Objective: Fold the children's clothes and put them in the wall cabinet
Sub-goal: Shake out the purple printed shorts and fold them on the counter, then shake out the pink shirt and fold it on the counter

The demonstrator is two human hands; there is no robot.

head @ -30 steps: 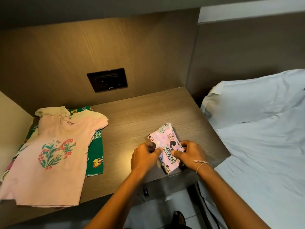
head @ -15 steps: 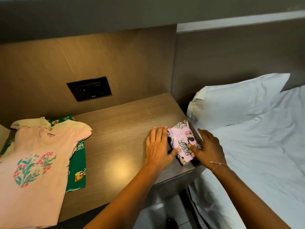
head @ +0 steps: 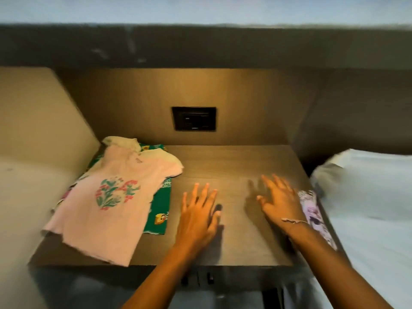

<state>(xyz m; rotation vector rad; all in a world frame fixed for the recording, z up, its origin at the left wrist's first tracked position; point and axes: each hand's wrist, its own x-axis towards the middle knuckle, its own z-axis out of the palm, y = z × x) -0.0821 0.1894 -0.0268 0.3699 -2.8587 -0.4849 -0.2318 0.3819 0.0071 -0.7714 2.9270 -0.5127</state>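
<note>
While my left hand (head: 198, 219) and right hand (head: 281, 204) hover over the tabletop (head: 234, 161), fingers spread, holding nothing, the folded lilac cartoon-print garment (head: 312, 210) lies at its right edge beside my right wrist. Pink floral T-shirt (head: 111, 204) overlaps green garment (head: 160, 210), left.

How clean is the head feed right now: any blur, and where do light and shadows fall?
Head view: motion blur smears the whole frame, worst on the pillow and purple garment at right; the left hand and right hand are soft-edged; same view, warm overhead light brightens the back panel, and both hands cast shadows on the tabletop.
</note>
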